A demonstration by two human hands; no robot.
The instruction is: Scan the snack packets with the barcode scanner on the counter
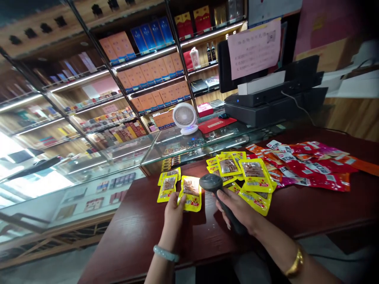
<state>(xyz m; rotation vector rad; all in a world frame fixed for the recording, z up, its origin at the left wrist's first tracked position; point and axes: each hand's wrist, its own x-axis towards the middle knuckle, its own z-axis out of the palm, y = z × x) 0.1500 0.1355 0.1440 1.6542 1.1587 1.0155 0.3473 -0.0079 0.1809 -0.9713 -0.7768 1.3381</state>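
My left hand (175, 209) pinches the lower left corner of a yellow snack packet (192, 191) with a clear window showing brown contents. Wrapped in my right hand (233, 207) is a black handheld barcode scanner (211, 182), its head pointing left toward that packet. Just left of the held packet lie a few similar yellow packets (168, 184). Beyond and right of the scanner is a loose pile of more yellow packets (255, 173). Farther right, red, orange and pink packets (314, 163) are heaped together.
All this lies on a dark red-brown wooden table (130, 236). Behind it stands a glass display counter (151, 148) with a small white fan (185, 118) and a red folder (217, 124). A monitor (223, 67) and black till equipment (266, 106) are at the back right. Stocked shelves (151, 88) line the wall.
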